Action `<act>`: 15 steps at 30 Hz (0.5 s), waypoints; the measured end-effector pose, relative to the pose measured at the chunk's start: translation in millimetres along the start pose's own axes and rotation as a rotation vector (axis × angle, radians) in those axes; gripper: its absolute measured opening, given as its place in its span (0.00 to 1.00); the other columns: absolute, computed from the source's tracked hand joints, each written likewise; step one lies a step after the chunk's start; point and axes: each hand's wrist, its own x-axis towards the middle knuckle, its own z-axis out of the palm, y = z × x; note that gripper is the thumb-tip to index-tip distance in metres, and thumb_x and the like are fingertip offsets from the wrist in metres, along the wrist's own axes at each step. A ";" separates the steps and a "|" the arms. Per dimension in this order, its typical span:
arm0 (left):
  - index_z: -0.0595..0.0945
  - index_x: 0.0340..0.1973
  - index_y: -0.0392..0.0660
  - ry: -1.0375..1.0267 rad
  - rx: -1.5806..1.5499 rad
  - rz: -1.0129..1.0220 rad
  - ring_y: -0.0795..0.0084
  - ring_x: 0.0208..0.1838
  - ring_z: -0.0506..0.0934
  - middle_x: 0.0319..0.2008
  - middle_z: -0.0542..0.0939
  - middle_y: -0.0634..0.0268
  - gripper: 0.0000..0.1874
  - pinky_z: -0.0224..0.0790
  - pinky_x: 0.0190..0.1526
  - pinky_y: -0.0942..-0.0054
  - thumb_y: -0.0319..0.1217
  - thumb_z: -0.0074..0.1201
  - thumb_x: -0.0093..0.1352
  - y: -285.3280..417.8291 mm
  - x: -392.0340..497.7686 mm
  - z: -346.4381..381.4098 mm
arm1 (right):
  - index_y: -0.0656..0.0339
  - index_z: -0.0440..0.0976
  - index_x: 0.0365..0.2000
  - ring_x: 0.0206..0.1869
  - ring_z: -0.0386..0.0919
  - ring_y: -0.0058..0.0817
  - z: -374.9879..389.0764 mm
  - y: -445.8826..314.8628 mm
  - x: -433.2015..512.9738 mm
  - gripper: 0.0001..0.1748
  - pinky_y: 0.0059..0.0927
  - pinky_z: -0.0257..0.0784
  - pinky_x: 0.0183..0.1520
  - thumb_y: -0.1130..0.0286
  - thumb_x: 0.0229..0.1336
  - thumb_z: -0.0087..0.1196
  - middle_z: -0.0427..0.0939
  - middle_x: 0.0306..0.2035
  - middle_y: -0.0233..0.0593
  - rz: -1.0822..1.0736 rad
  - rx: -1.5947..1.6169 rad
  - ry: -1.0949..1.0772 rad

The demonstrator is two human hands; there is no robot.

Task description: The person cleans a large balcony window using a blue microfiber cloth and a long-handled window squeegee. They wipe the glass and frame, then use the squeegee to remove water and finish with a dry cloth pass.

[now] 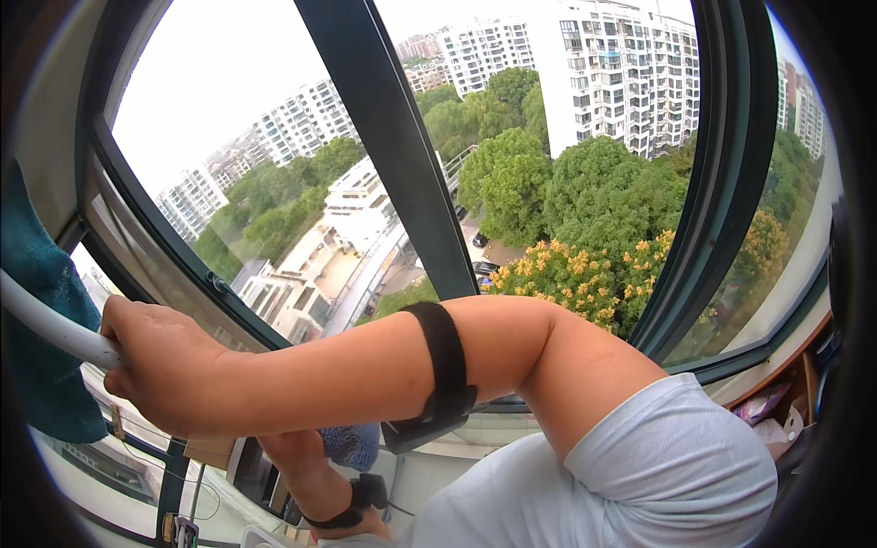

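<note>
My right hand (157,370) is closed around the end of a white pole (58,325) at the left. The bare right arm, with a black strap and a dark device near the elbow, crosses the view. A teal towel (51,342) hangs beside and behind the pole. Below the right forearm is my left hand (298,452), blurred and partly hidden by that forearm, with a black band at its wrist. A blue-grey cloth (353,446) shows next to it; whether the left hand touches or holds this cloth is not clear.
Large windows with a dark frame (397,130) stand before me, with trees and buildings outside. A window latch (218,282) is at the left. Lower left are a cardboard box (209,452) and thin cords. Plastic bags (774,418) lie in a wooden compartment at the right.
</note>
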 end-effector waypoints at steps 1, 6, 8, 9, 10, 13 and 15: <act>0.75 0.57 0.37 0.074 0.276 0.054 0.63 0.54 0.77 0.56 0.76 0.55 0.23 0.68 0.57 0.64 0.40 0.56 0.74 10.9 8.5 -23.6 | 0.62 0.66 0.43 0.49 0.70 0.44 9.4 1.2 8.4 0.16 0.43 0.66 0.53 0.70 0.60 0.61 0.72 0.45 0.50 -0.084 -0.016 -0.018; 0.72 0.55 0.39 0.055 0.359 -0.116 0.66 0.49 0.78 0.48 0.79 0.53 0.22 0.70 0.50 0.68 0.44 0.50 0.76 68.5 59.0 -118.7 | 0.57 0.67 0.59 0.59 0.66 0.46 -9.9 31.3 -30.8 0.32 0.44 0.63 0.60 0.72 0.53 0.63 0.69 0.55 0.46 -0.727 -0.420 0.363; 0.66 0.43 0.43 -0.079 0.372 -0.111 0.71 0.32 0.77 0.30 0.78 0.59 0.13 0.69 0.39 0.73 0.37 0.48 0.71 77.2 53.1 -134.4 | 0.51 0.70 0.60 0.59 0.65 0.45 -65.5 46.2 -95.2 0.35 0.47 0.63 0.60 0.69 0.48 0.66 0.68 0.54 0.43 -0.760 -0.810 0.498; 0.63 0.37 0.45 -0.109 0.384 -0.110 0.74 0.24 0.76 0.21 0.77 0.61 0.09 0.69 0.33 0.76 0.33 0.47 0.69 78.4 46.9 -138.4 | 0.51 0.69 0.59 0.59 0.64 0.45 -87.8 57.4 -125.2 0.35 0.47 0.62 0.61 0.65 0.48 0.68 0.66 0.56 0.44 -0.673 -1.103 0.668; 0.64 0.37 0.45 -0.139 0.364 -0.108 0.73 0.23 0.76 0.18 0.76 0.61 0.09 0.70 0.33 0.75 0.32 0.47 0.69 72.1 35.1 -137.1 | 0.54 0.65 0.60 0.60 0.62 0.47 -111.0 65.9 -140.9 0.36 0.48 0.60 0.62 0.62 0.52 0.67 0.63 0.59 0.46 -0.591 -1.207 0.797; 0.65 0.35 0.43 -0.193 0.289 -0.225 0.73 0.23 0.77 0.17 0.77 0.59 0.08 0.71 0.32 0.74 0.28 0.49 0.67 32.4 6.1 -122.3 | 0.57 0.59 0.64 0.63 0.59 0.50 -142.8 102.0 -166.4 0.41 0.53 0.55 0.65 0.63 0.52 0.67 0.58 0.63 0.51 -0.232 -1.314 0.847; 0.67 0.33 0.41 -0.283 0.314 -0.252 0.73 0.25 0.79 0.19 0.79 0.59 0.07 0.72 0.32 0.74 0.27 0.50 0.66 -2.6 -5.0 -102.8 | 0.56 0.59 0.64 0.64 0.58 0.52 -154.7 120.6 -169.4 0.42 0.54 0.55 0.65 0.66 0.50 0.67 0.57 0.64 0.52 -0.190 -1.295 0.796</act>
